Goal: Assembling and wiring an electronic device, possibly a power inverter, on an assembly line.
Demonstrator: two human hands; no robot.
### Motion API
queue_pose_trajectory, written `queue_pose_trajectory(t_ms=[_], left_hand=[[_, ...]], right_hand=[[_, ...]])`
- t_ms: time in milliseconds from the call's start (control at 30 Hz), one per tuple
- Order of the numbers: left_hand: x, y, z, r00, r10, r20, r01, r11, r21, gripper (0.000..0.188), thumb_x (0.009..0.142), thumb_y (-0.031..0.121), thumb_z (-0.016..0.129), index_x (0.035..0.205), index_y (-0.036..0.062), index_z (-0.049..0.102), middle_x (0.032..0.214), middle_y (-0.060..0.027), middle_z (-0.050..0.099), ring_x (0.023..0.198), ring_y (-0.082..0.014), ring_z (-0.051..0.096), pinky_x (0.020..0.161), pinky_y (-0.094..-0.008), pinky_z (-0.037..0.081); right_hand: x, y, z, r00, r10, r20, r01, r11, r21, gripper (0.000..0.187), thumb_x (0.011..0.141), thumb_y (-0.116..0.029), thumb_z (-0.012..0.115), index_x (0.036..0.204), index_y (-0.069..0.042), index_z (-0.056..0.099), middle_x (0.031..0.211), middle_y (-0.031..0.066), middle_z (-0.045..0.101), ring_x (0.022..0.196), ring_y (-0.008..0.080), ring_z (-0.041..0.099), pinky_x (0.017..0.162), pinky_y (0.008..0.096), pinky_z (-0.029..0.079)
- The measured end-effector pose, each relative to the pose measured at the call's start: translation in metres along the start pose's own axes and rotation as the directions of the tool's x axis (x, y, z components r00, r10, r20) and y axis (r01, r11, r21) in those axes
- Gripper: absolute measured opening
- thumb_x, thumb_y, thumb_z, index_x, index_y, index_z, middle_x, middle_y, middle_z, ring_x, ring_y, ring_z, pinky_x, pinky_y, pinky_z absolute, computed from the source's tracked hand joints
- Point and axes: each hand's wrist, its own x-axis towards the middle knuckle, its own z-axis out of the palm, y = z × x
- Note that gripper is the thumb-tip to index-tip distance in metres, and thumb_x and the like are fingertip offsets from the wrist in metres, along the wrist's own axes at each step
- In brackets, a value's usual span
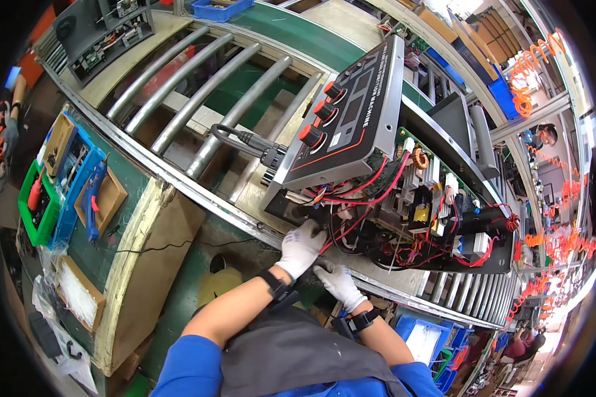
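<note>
Just beyond the grip: open machine (414, 182)

Ahead-right of left hand (302, 246), which is at its lower edge; right hand (338, 282) closer in, fingers curled. Pinching anything? Can't tell. Probably heavy, stiff; wires (399, 175) soft, snaggable. Hold metal frame (444, 143).
</note>
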Motion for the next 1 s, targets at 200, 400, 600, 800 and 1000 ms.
queue_pose_trajectory(t_ms=[200,400,600,800,1000], left_hand=[[-0.025,-0.047,-0.066,0.914,-0.285,0.288,0.383,0.839,-0.386,0.022,0.082,0.009,0.067,0.099,-0.0012,0.056,0.075,-0.0047,0.061,0.057,-0.0098,0.057,0.050,-0.0265,0.046],[-0.038,-0.062,-0.097,0.965,-0.186,0.183,0.227,0.944,-0.238,0.035,0.080,0.004,0.069,0.110,-0.0008,0.051,0.080,-0.0029,0.059,0.066,-0.0069,0.055,0.057,-0.0235,0.045],[-0.041,-0.058,-0.098,0.975,-0.152,0.160,0.194,0.935,-0.295,0.043,0.079,0.008,0.071,0.115,-0.0004,0.048,0.083,-0.0065,0.059,0.067,-0.0109,0.059,0.060,-0.0266,0.048],[-0.029,-0.042,-0.075,0.966,-0.038,0.254,0.068,0.991,-0.111,0.043,0.079,0.016,0.068,0.114,0.0006,0.048,0.091,-0.0212,0.063,0.084,-0.0360,0.064,0.070,-0.0412,0.050],[-0.005,-0.045,-0.053,0.995,0.097,-0.028,-0.098,0.994,-0.045,0.046,0.079,0.023,0.068,0.114,-0.0031,0.053,0.092,-0.0208,0.062,0.085,-0.0325,0.063,0.075,-0.0397,0.049]], right_hand=[[0.027,-0.041,0.033,0.994,-0.050,-0.098,0.092,0.858,0.505,0.037,0.091,-0.034,0.064,0.105,0.000,0.066,0.086,0.0038,0.066,0.076,0.0074,0.058,0.066,0.0239,0.048],[0.067,-0.086,0.049,0.982,0.006,-0.189,0.093,0.855,0.511,0.035,0.086,-0.030,0.068,0.094,0.004,0.066,0.078,0.0055,0.065,0.069,0.0097,0.057,0.062,0.0258,0.046],[0.068,-0.086,0.026,0.997,0.026,0.068,-0.049,0.928,0.369,0.026,0.082,-0.024,0.070,0.095,-0.001,0.067,0.077,0.0029,0.065,0.064,0.0086,0.057,0.060,0.0249,0.048],[0.066,-0.071,-0.004,0.984,-0.031,0.178,0.045,0.996,-0.076,0.027,0.080,-0.025,0.068,0.097,-0.004,0.069,0.080,0.0061,0.067,0.072,0.0122,0.062,0.068,0.0299,0.049],[0.089,-0.043,-0.014,0.765,-0.456,-0.454,0.257,0.863,-0.435,0.010,0.082,-0.017,0.066,0.085,-0.009,0.061,0.080,0.0139,0.062,0.083,0.0309,0.061,0.074,0.0439,0.047]])
